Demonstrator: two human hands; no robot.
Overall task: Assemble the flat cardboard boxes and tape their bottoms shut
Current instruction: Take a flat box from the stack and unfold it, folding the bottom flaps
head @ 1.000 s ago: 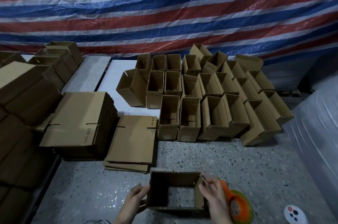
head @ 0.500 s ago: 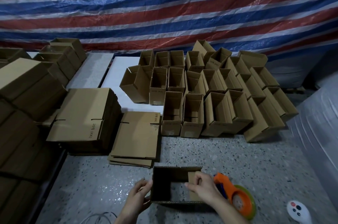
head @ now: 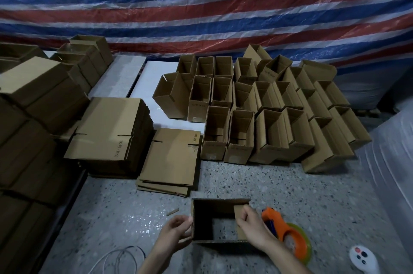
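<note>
An opened cardboard box (head: 202, 217) stands on the speckled floor at the bottom centre, its inside open to the floor. My left hand (head: 176, 232) holds its left wall with curled fingers. My right hand (head: 251, 225) reaches over the right wall and pinches the small right flap (head: 239, 210), which is bent inward. An orange tape dispenser (head: 282, 232) with a green-rimmed tape roll lies on the floor just right of my right hand.
Two stacks of flat boxes (head: 111, 132) (head: 172, 157) lie ahead on the left. Several assembled open boxes (head: 268, 112) stand in rows behind. More cartons (head: 33, 99) pile up at the far left. A white remote (head: 363, 259), a white cable (head: 116, 260) and a plastic-wrapped bundle (head: 393, 162) lie nearby.
My right hand has moved from the box's right wall over its rim and folded the small flap inward. My left hand stays on the left wall. The camera tilted slightly upward.
</note>
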